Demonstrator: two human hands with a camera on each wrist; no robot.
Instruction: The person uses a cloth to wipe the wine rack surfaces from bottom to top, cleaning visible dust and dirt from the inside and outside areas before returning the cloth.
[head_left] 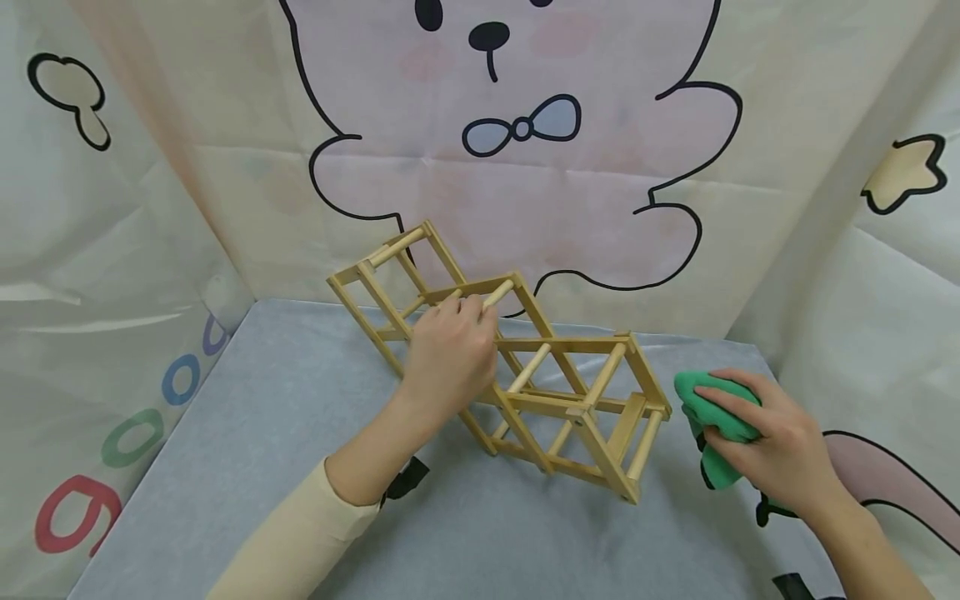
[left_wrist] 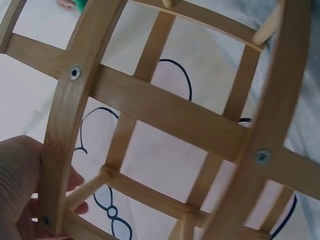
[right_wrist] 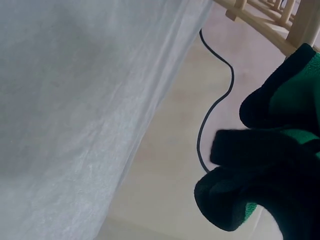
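A wooden slatted rack (head_left: 536, 404) with round dowels stands tilted over the cloth-covered table. My left hand (head_left: 452, 354) grips one of its upper bars near the middle. In the left wrist view, the fingers of that hand (left_wrist: 22, 185) wrap round a corner of the rack's frame (left_wrist: 170, 107), where screw heads show. To the right of the rack, my right hand (head_left: 783, 442) holds a bunched green cloth (head_left: 720, 417) with dark edging, apart from the wood. The right wrist view has the cloth's folds (right_wrist: 260, 155) close up, with the rack's end (right_wrist: 270, 30) beyond.
Grey-blue fabric (head_left: 225, 467) covers the table. Behind it hangs a pale backdrop (head_left: 600, 183) with a cartoon bear, and printed side sheets (head_left: 112, 292) rise at left and right. A black strap piece (head_left: 795, 586) lies at the lower right.
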